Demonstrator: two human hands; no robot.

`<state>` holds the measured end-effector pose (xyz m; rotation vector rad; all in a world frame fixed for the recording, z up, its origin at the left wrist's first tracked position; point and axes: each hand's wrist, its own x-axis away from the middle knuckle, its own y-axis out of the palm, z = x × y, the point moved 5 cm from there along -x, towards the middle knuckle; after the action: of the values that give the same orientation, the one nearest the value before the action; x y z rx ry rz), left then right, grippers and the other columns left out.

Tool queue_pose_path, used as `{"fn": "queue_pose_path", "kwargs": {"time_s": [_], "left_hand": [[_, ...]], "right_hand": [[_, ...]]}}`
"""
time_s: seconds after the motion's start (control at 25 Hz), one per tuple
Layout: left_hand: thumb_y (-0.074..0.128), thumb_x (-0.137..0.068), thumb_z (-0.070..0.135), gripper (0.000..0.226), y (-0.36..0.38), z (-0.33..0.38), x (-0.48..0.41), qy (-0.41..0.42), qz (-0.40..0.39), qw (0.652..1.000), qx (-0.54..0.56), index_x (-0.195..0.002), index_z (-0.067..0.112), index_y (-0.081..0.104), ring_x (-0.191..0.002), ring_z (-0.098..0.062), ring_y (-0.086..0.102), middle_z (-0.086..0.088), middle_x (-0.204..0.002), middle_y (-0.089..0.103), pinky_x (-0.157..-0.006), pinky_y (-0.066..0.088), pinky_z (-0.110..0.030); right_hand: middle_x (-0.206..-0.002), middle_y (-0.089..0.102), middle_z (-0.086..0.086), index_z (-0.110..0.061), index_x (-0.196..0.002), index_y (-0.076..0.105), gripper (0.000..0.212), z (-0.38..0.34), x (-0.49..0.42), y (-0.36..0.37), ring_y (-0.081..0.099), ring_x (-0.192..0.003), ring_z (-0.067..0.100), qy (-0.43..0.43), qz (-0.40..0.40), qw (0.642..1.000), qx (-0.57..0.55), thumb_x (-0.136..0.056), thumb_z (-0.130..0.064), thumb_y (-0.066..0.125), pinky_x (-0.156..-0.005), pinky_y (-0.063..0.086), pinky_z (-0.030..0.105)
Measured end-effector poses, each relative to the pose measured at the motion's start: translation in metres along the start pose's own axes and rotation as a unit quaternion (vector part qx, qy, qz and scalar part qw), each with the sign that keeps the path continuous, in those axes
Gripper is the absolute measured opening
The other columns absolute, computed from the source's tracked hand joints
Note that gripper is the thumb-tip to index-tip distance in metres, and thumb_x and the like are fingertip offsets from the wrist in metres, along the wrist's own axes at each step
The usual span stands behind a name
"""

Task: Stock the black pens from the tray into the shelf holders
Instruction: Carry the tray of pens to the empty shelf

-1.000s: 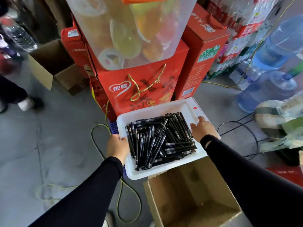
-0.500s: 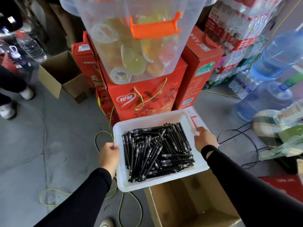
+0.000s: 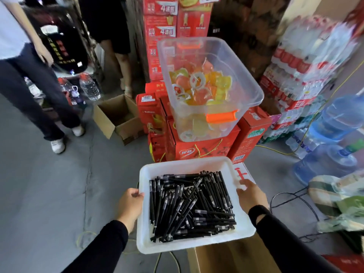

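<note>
Head view.

- **White tray (image 3: 185, 164):** you hold it by both side rims, over a brown cardboard box (image 3: 226, 259) that shows under its near edge.
- **Black pens (image 3: 189, 205):** a loose heap lying crosswise on the tray's floor. It reaches from the left wall to the right wall.
- **Your left hand (image 3: 130, 203):** it grasps the tray's left rim, with the fingers curled over the lip.
- **Your right hand (image 3: 251, 198):** it grasps the right rim, nearer the far right corner, with the fingers hooked over the edge.
- **Beyond the tray's far edge:**
  - stacked red gift cartons (image 3: 197, 151)
  - on top of them, a clear storage bin (image 3: 250, 95) with orange latches, holding orange and yellow jelly cups (image 3: 201, 85)
- **Right of the stack:**
  - shrink-wrapped bottled-water packs (image 3: 299, 71)
  - blue water jugs (image 3: 334, 123) on the floor
- **Left of the stack:**
  - an open carton (image 3: 118, 117) on the grey floor
  - a bystander's legs (image 3: 39, 99) in dark trousers and white shoes
</note>
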<state>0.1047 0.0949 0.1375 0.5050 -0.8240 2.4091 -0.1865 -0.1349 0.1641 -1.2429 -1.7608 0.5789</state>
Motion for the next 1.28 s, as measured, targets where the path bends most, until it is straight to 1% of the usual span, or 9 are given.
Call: {"fn": "queue_pose_path", "kwargs": {"time_s": [0.12,0.24,0.32,0.44,0.6,0.72,0.92,1.08,1.28], "left_hand": [[0.057,-0.098,0.017,0.026,-0.059,0.004,0.012,-0.003,0.025,1.000,0.008,-0.122,0.007,0.059,-0.103,-0.025,0.059,-0.007,-0.115,0.063,-0.091,0.047,-0.036],[0.059,-0.097,0.015,0.024,-0.132,0.008,0.023,-0.002,0.061,0.998,0.034,-0.119,0.004,0.062,-0.099,-0.027,0.062,-0.009,-0.110,0.066,-0.090,0.051,-0.039],[0.058,-0.097,0.014,0.023,-0.180,0.008,0.028,-0.008,0.077,0.996,0.048,-0.118,0.005,0.063,-0.095,-0.028,0.062,-0.010,-0.106,0.066,-0.085,0.052,-0.037],[0.058,-0.096,0.015,0.016,-0.246,0.001,0.029,-0.028,0.096,0.993,0.071,-0.110,0.009,0.064,-0.084,-0.028,0.063,-0.013,-0.101,0.068,-0.076,0.053,-0.037],[0.056,-0.097,0.014,0.008,-0.337,-0.010,0.028,-0.047,0.129,0.984,0.116,-0.099,0.013,0.064,-0.072,-0.026,0.059,-0.009,-0.083,0.065,-0.067,0.052,-0.034],[0.055,-0.098,0.011,0.012,-0.399,-0.017,0.019,-0.051,0.154,0.979,0.124,-0.087,0.014,0.061,-0.061,-0.022,0.049,-0.008,-0.071,0.056,-0.059,0.044,-0.027],[0.058,-0.096,0.012,0.007,-0.499,-0.028,-0.004,-0.050,0.187,0.971,0.144,-0.094,0.007,0.062,-0.059,-0.023,0.047,-0.009,-0.068,0.054,-0.057,0.043,-0.028],[0.056,-0.097,0.012,0.012,-0.564,-0.034,-0.014,-0.065,0.223,0.959,0.161,-0.085,0.009,0.055,-0.058,-0.022,0.042,-0.008,-0.065,0.048,-0.058,0.041,-0.029],[0.054,-0.097,0.008,0.025,-0.625,-0.044,-0.025,-0.088,0.286,0.939,0.171,-0.073,0.010,0.049,-0.053,-0.020,0.036,-0.010,-0.063,0.042,-0.051,0.035,-0.025]], "right_hand": [[-0.126,0.064,0.010,-0.021,-0.130,0.058,0.032,-0.044,0.030,0.002,0.058,-0.092,0.025,-0.036,-0.012,0.999,0.000,-0.099,-0.018,0.053,-0.079,0.046,0.028],[-0.113,0.068,0.012,-0.019,-0.128,0.059,0.031,-0.098,0.062,0.017,0.061,-0.085,0.026,-0.074,-0.028,0.997,0.007,-0.098,-0.018,0.055,-0.077,0.049,0.031],[-0.115,0.068,0.015,-0.019,-0.130,0.058,0.033,-0.138,0.086,0.031,0.063,-0.088,0.029,-0.097,-0.044,0.994,0.009,-0.097,-0.019,0.055,-0.078,0.051,0.033],[-0.122,0.066,0.015,-0.015,-0.135,0.056,0.037,-0.194,0.116,0.053,0.062,-0.101,0.031,-0.131,-0.065,0.989,0.021,-0.098,-0.017,0.055,-0.081,0.045,0.030],[-0.115,0.070,0.009,-0.019,-0.121,0.065,0.028,-0.273,0.156,0.092,0.058,-0.090,0.024,-0.170,-0.086,0.981,0.024,-0.094,-0.018,0.057,-0.079,0.045,0.029],[-0.116,0.068,0.007,-0.023,-0.117,0.067,0.025,-0.331,0.184,0.120,0.061,-0.100,0.027,-0.179,-0.102,0.979,0.007,-0.093,-0.020,0.060,-0.084,0.045,0.028],[-0.108,0.067,0.007,-0.028,-0.095,0.062,0.009,-0.428,0.225,0.168,0.063,-0.102,0.030,-0.245,-0.113,0.963,0.014,-0.092,-0.020,0.063,-0.088,0.049,0.033],[-0.112,0.069,0.006,-0.022,-0.108,0.069,0.018,-0.501,0.247,0.205,0.061,-0.098,0.026,-0.292,-0.136,0.947,0.022,-0.092,-0.020,0.063,-0.080,0.041,0.028],[-0.125,0.066,0.009,-0.022,-0.118,0.069,0.026,-0.593,0.266,0.259,0.061,-0.113,0.031,-0.357,-0.171,0.917,0.055,-0.093,-0.021,0.060,-0.089,0.043,0.030]]}}
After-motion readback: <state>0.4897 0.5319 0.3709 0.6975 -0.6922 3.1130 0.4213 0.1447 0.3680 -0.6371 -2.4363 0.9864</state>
